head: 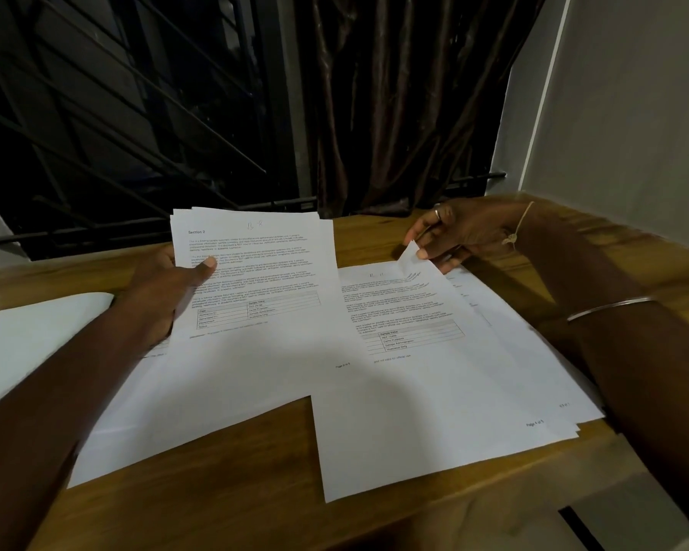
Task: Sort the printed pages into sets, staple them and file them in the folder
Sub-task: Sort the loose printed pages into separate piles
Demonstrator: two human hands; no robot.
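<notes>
My left hand (164, 288) grips a small stack of printed pages (255, 272) by its left edge, thumb on top; the top sheet reads "Section 2" with a table below the text. These pages are lifted and tilted toward me. To the right a pile of printed pages (434, 371) lies flat on the wooden table (255, 499). My right hand (454, 236) pinches the top right corner of that pile's upper sheet, curling it upward. More sheets (128, 423) lie flat under the held stack.
A white folder or paper with a blue edge (28, 336) lies at the left of the table. A dark curtain (394, 105) and window bars (116, 113) stand behind the table. A grey wall (633, 93) rises at the right.
</notes>
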